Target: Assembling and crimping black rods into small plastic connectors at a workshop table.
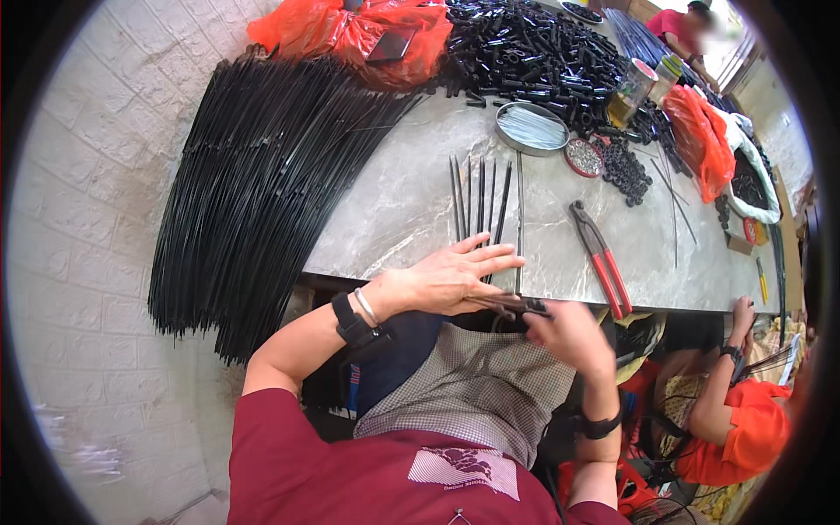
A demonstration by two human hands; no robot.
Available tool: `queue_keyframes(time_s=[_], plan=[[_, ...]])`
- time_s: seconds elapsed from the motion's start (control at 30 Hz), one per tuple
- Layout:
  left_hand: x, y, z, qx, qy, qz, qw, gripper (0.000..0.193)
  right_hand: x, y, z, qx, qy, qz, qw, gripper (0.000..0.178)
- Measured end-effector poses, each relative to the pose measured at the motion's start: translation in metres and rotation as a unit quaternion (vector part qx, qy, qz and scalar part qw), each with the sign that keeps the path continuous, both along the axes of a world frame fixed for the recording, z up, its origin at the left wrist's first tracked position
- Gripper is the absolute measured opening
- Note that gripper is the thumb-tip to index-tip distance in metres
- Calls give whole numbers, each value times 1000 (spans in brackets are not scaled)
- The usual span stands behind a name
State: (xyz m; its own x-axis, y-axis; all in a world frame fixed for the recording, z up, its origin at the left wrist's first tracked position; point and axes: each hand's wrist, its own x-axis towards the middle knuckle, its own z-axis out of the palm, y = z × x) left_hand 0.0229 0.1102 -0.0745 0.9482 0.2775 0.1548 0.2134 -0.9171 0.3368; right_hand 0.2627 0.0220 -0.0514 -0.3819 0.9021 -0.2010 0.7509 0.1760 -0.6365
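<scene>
My left hand lies across several thin black rods at the table's front edge. Its fingers are stretched out and slightly spread. The rods point away from me over the tabletop, and their near parts are hidden beneath the hand. Just off the edge, my right hand is closed and blurred by motion. At its fingertips is a dark, narrow piece, whose kind I cannot make out. Dark rod-like ends show between the two hands. Red-handled pincers lie on the table to the right.
A big bundle of black rods overhangs the table's left side. Behind are a red plastic bag, heaped black tubular pieces, a round tin of pale sticks and small black rings. Another person sits at right.
</scene>
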Motion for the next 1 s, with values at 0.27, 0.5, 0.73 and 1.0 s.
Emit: queue_keyframes(time_s=[0.27,0.5,0.73,1.0], plan=[[7,0,1,-4,-36,4,999,54,-42,118,12,182,113,-80,973,20],[6,2,-9,20,-68,-3,997,54,-90,161,-4,121,-54,-11,991,25],[3,0,-6,46,-53,4,998,54,-87,166,3,78,-33,2,996,24],[4,3,-11,31,-54,4,998,56,-105,159,-1,174,-111,-57,977,17]])
